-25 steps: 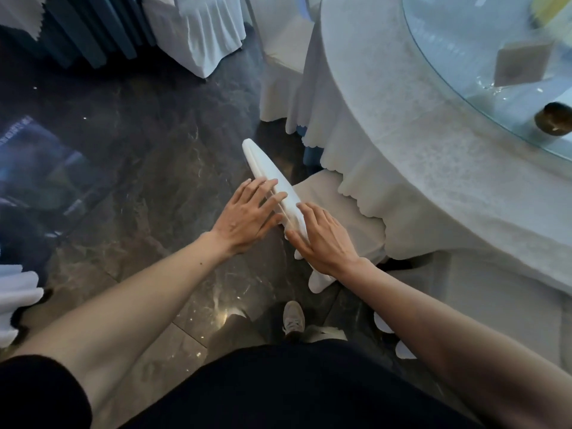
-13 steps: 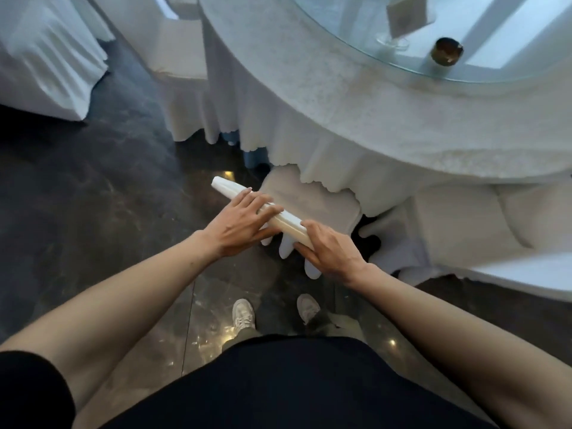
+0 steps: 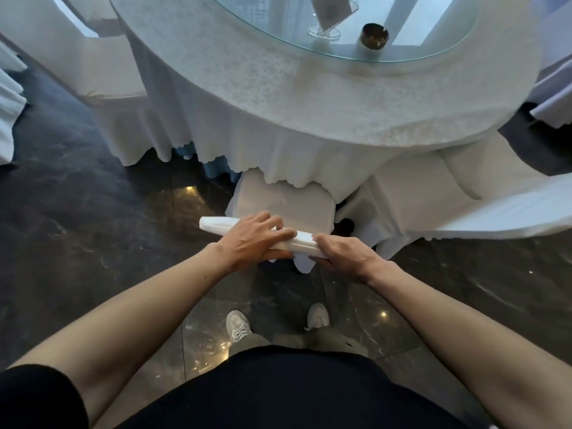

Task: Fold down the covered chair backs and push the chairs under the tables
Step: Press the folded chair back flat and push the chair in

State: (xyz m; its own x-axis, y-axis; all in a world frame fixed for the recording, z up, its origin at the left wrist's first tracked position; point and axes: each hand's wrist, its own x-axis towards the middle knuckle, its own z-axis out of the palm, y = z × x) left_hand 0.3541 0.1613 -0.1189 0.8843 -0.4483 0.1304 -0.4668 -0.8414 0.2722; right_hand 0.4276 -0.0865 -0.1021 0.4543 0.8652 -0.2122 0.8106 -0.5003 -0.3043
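Note:
A chair in a white cover stands in front of me, its seat (image 3: 278, 199) partly under the hanging tablecloth of the round table (image 3: 325, 97). The top edge of its covered back (image 3: 216, 224) runs left to right below the seat. My left hand (image 3: 253, 239) lies over that edge with fingers curled on it. My right hand (image 3: 343, 253) grips the same edge further right. The chair's legs are hidden by the cover.
A second covered chair (image 3: 464, 205) stands close on the right, another (image 3: 102, 75) on the left against the table. A glass turntable (image 3: 402, 54) carries a card stand and a small dark bowl (image 3: 371, 35). My feet (image 3: 238, 326) stand on dark marble floor.
The chair has turned square to the table and slid further beneath the tablecloth. My hands went from flat on the back's edge to curled around it, and I stepped closer.

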